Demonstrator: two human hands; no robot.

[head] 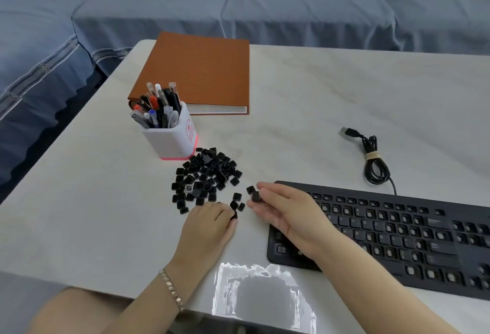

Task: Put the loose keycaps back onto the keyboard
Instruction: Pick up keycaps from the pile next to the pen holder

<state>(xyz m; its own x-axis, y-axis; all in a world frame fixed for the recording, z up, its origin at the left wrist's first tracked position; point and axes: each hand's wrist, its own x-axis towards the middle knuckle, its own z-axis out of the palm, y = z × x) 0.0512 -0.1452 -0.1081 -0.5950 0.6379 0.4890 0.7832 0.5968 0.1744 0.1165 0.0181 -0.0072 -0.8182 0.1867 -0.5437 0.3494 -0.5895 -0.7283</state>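
1 white pen holder with a pink base stands well beyond the fingertips of both hands, packed with pens that lean out over its rim. Against its base begins a heap of loose black keycaps, spreading down to just beyond the left hand's knuckles. The left hand rests on the white table, its fingers curled down, pinching 1 keycap at their tips. The right hand pinches another keycap between thumb and forefinger, the remaining fingers loosely bent. About 4 stray keycaps lie between the 2 sets of fingertips. Under the right palm and wrist lies the left end of a black keyboard, partly hidden by them, its rows showing bare sockets. Beyond it sits its coiled USB cable. An orange notebook lies behind the pen holder.
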